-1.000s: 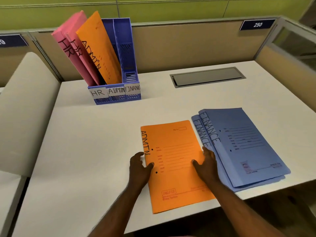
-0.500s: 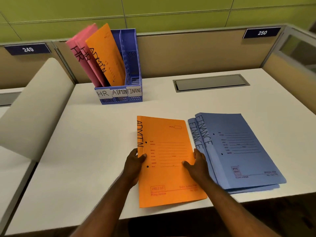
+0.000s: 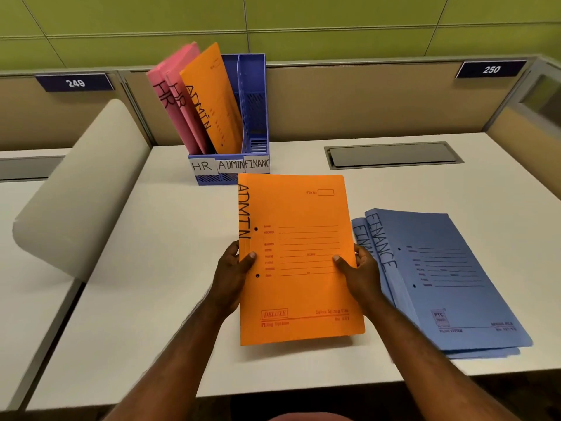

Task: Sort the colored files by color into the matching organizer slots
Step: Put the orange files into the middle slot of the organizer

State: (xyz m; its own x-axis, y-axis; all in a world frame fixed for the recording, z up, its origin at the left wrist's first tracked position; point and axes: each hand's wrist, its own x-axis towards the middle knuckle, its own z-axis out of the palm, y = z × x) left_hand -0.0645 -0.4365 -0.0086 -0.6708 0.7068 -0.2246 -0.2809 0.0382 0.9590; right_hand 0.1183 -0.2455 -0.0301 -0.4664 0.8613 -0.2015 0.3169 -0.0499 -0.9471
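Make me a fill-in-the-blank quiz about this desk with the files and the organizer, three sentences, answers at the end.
1. Both hands, left hand and right hand, hold an orange file marked ____.
2. The blue files lying on the desk are marked ____.
3. In the blue organizer, the slot that holds no files is labelled ____.

Answers: ADMIN; FINANCE; FINANCE

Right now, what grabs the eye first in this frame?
The orange ADMIN file at centre, gripped at its sides by the left hand and the right hand over the white desk. Behind it the blue organizer holds two pink HR files and another orange file. Two blue FINANCE files lie flat on the desk to the right.
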